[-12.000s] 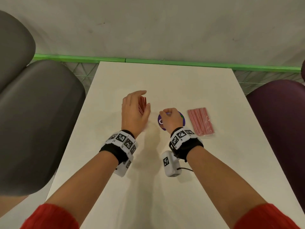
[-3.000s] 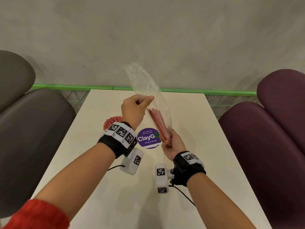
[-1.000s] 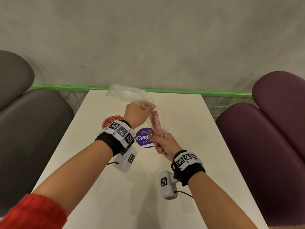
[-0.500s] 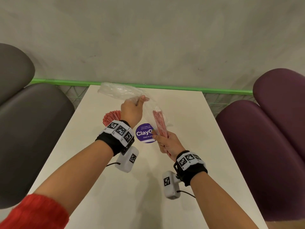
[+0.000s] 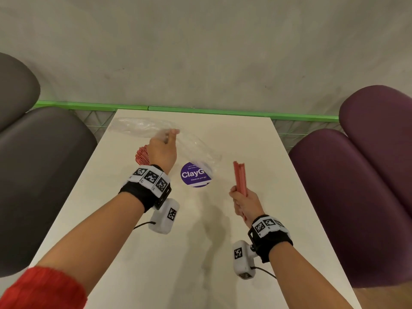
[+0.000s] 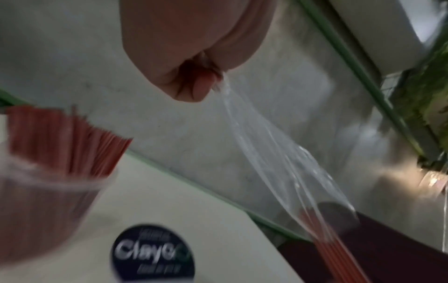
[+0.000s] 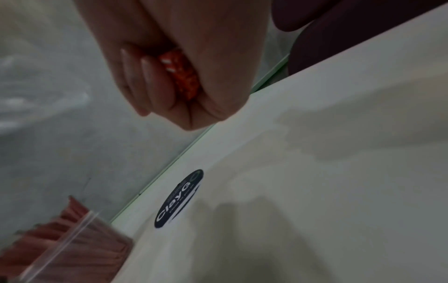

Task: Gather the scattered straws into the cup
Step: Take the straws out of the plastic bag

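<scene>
My right hand [image 5: 243,200] grips a bundle of red straws [image 5: 240,177] upright above the table's right middle; in the right wrist view its fingers [image 7: 155,84] curl round the straw ends [image 7: 180,74]. My left hand [image 5: 163,144] pinches an empty clear plastic bag [image 5: 142,128], which trails from the hand [image 6: 194,80] as a limp bag [image 6: 278,153]. A clear cup [image 6: 46,193] holding many red straws [image 5: 141,155] stands on the table just left of and behind my left wrist, partly hidden by it in the head view.
A round purple "ClayGo" sticker [image 5: 195,175] lies on the white table [image 5: 245,253] between my hands. Grey padded seats [image 5: 33,163] flank the left side, purple seats [image 5: 356,186] the right. A green rail [image 5: 200,109] and a grey wall run behind the table.
The straw bundle has come out of the bag. My right hand has carried it right and toward me, while my left hand has drawn the empty bag away to the left.
</scene>
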Available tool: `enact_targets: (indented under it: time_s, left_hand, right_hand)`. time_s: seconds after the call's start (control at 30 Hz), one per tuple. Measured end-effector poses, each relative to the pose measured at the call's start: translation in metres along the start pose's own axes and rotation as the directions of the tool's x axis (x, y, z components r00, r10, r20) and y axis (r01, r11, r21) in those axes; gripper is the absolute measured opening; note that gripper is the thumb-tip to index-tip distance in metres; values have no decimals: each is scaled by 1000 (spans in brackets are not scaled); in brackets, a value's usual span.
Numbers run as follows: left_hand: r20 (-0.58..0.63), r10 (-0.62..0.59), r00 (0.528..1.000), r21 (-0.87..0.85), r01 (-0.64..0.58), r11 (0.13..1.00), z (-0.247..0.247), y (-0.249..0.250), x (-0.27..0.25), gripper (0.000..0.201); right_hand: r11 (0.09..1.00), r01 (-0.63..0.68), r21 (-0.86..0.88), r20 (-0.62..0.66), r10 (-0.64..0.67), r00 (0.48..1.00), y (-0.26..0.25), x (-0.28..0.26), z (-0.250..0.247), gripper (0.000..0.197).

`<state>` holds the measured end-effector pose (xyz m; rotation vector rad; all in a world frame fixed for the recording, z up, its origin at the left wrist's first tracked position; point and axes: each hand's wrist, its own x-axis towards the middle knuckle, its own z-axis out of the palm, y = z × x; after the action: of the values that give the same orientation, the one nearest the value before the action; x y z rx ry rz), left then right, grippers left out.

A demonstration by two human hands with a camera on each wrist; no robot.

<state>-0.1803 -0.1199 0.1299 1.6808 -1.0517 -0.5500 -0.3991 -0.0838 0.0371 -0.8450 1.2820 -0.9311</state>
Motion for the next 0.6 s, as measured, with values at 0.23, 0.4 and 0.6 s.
enact_targets:
  time_s: [0.23,0.4,0.6]
  left_hand:
    - [448,-254,857,234,162,959,19,-65,-58,42]
    - [501,-447,741,353,297,887,29,-107,-88,69]
    - [395,-441,806,462,241,853,23,-117,-95,117]
  right_hand:
    - [993,19,-119,-57,-26,998,-6,4,7,21]
    - [952,18,-307,31,-9,999,3,4,31,20]
    - [910,31,-412,119,20,993,17,1,50,21]
